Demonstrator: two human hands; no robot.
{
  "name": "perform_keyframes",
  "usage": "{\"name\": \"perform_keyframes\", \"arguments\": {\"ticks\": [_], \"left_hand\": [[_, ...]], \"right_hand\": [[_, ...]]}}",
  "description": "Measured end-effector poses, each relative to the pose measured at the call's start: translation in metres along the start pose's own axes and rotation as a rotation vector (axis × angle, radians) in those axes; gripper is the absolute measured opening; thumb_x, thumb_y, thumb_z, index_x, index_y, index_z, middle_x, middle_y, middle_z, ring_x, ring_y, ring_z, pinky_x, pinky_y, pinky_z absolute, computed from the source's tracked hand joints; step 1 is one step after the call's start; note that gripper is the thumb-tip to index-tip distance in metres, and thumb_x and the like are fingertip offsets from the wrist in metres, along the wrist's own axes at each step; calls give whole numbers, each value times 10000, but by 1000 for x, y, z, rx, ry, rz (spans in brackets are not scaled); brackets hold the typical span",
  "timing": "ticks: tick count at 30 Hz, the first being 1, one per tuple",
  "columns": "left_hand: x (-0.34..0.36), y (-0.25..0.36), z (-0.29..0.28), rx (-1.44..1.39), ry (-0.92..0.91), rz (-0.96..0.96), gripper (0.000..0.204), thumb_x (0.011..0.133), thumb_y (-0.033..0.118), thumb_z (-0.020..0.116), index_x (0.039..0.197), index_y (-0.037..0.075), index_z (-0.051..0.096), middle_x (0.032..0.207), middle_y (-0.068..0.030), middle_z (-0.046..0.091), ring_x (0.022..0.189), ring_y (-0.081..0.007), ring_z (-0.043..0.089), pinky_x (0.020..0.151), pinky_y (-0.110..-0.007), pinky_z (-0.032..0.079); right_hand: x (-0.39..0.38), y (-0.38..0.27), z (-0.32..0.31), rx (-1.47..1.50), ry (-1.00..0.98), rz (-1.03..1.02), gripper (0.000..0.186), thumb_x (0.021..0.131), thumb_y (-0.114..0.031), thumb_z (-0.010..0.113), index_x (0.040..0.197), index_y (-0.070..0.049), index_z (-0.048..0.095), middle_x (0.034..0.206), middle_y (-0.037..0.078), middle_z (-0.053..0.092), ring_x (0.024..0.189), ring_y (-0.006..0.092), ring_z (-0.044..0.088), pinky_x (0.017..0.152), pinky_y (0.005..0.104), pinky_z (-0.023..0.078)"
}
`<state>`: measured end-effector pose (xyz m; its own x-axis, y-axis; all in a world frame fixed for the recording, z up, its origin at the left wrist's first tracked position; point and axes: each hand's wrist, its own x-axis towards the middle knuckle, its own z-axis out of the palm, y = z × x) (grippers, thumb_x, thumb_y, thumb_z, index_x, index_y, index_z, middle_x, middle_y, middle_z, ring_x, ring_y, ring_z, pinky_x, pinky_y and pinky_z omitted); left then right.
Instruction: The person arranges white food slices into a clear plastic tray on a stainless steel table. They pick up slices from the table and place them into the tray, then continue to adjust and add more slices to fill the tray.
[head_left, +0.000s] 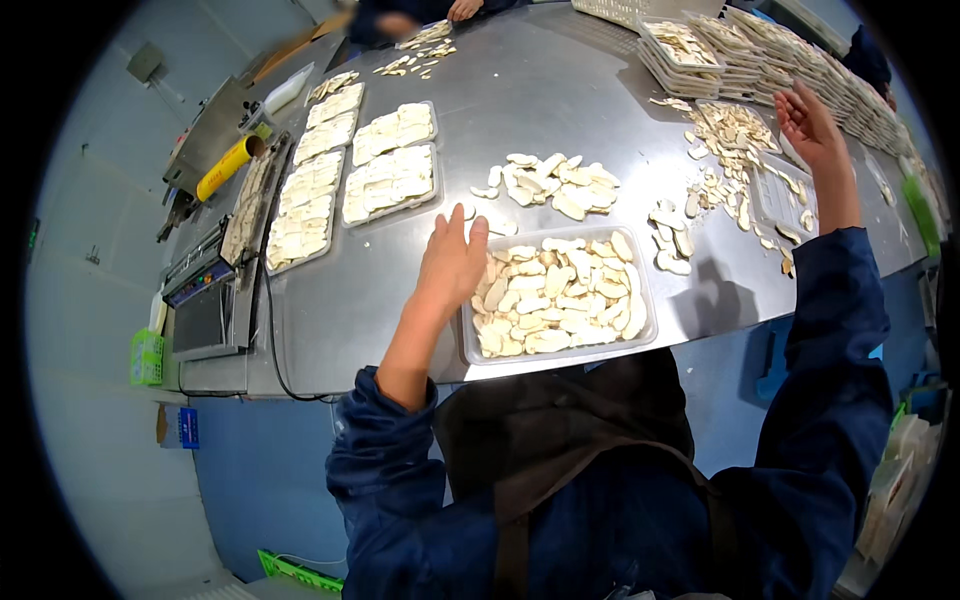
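Observation:
My left hand [452, 258] is open, its fingers stretched out beside the left rim of a clear plastic tray [560, 357] at the table's near edge. Pale cream slices [560, 295] with tan edges, resembling dried mushroom slices, fill this tray. Behind it lies a small heap of similar slices [560, 185]. My right hand [812, 128] is raised over the table's right side, fingers apart, with nothing visible in it. Scattered loose slices [735, 135] lie just left of it, and an upturned or nearly empty clear tray [775, 195] sits beneath the wrist.
Trays of neatly laid slices [390, 180] stand on the left. Tall stacks of filled trays [683, 65] line the back right. A yellow cylinder [226, 168] and a bench machine [200, 270] with a cable are at far left. Another person's hand [465, 9] works across the table.

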<state>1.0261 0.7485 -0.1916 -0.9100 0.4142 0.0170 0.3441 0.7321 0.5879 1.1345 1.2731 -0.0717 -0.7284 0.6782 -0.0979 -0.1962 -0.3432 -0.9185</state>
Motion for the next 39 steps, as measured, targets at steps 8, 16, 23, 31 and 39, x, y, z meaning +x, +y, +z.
{"name": "perform_keyframes", "arguments": {"ticks": [8, 16, 23, 31, 39], "left_hand": [[45, -2, -7, -339, -141, 7, 619, 981, 426, 356, 1361, -61, 390, 1387, -238, 432, 1317, -317, 391, 1082, -346, 291], [-33, -28, -14, -412, 262, -57, 466, 1004, 301, 397, 1294, -54, 479, 1302, -185, 519, 1183, -259, 508, 1013, -348, 371], [-121, -74, -2, -403, 530, -193, 340, 995, 220, 454, 1156, -61, 559, 1100, -122, 593, 914, -175, 587, 830, -283, 468], [-124, -72, 14, -79, 611, -16, 210, 924, 88, 536, 1077, -41, 599, 1000, -110, 599, 822, -164, 579, 714, -279, 476], [-122, -60, 17, -75, 645, -21, 174, 901, 68, 563, 1034, -30, 617, 1007, -116, 602, 810, -180, 584, 688, -272, 482]], "right_hand": [[-93, 111, 31, -1108, -224, -495, 330, 838, -247, 684, 1082, -28, 647, 884, 52, 677, 826, 199, 633, 770, 314, 507], [-133, 173, 24, -1338, -385, -689, 371, 813, -75, 615, 1176, -14, 570, 1172, 175, 581, 1165, 365, 484, 995, 400, 403], [-98, 170, -6, -1603, -219, -867, 455, 802, -204, 644, 1221, -48, 556, 1242, 114, 565, 1256, 345, 420, 1043, 423, 357], [-49, 184, -10, -1722, -406, -777, 489, 870, -464, 561, 1261, -169, 568, 1369, 79, 487, 1352, 332, 295, 1108, 454, 245], [-45, 183, 10, -1505, -603, -885, 268, 835, -275, 655, 1066, -140, 664, 1277, 68, 553, 1297, 348, 365, 1057, 429, 332]]}}
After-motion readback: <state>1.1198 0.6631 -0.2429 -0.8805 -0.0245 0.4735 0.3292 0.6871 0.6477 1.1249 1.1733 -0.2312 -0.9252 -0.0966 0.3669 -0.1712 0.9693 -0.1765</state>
